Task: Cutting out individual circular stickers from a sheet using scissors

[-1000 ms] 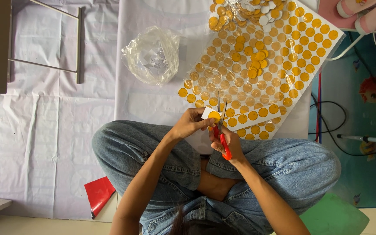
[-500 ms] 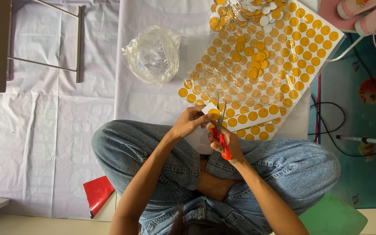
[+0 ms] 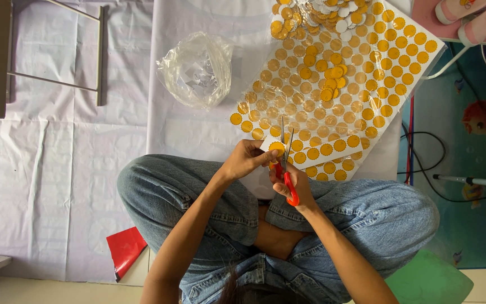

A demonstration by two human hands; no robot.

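I sit cross-legged in jeans on the floor. My left hand (image 3: 244,159) pinches a small white paper piece with a round yellow sticker (image 3: 275,147) on it. My right hand (image 3: 295,187) grips red-handled scissors (image 3: 286,164), whose blades stand apart around the edge of that piece. Just beyond my hands lies a large sheet of round yellow stickers (image 3: 361,90), tilted across the white floor cover. A heap of cut-out yellow and white rounds (image 3: 316,14) rests on its far end.
A crumpled clear plastic bag (image 3: 196,70) lies left of the sheet. A folding table's metal legs (image 3: 57,56) stand at far left. A red paper scrap (image 3: 125,247) lies by my left knee. Black cables (image 3: 428,163) and a green sheet (image 3: 428,278) are at right.
The scissors and both hands shift only slightly as the cut goes around the sticker piece. Nothing else has moved.
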